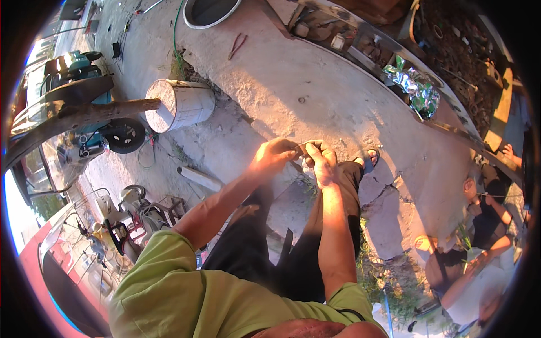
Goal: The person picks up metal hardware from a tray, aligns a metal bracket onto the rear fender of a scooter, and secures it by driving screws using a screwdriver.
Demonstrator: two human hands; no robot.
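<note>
While both hands are meeting in front of the person's knees, a thin, pale strand [302,146] is stretching between them, too small to tell whether it is wire or cord. The left hand [274,158] is pinching one end of the strand with its fingertips drawn together, and the right hand [322,161] is closing in a loose fist on the other end, thumb pressing on top. The two hands are sitting just beside each other, almost touching, above the dark trousers [265,248] that the person is wearing with a green shirt [186,293]. A sandalled foot [367,159] is showing just beyond the right hand, resting on the cracked concrete ground [315,84].

Farther out on the person's left, a white bucket [179,105] is lying tipped on its side by a dark wooden beam [84,112], with a black wheel [124,135] close below it. Red-handled pliers [236,46] are lying on the concrete well away from the hands, near the rim of a round metal basin [209,11]. A crumpled foil wrapper [418,89] is catching light at the right, beside a long metal rail [394,53]. At the lower right, another person [479,248] is crouching, their own hands busy near some green stalks, well apart from the strand.
</note>
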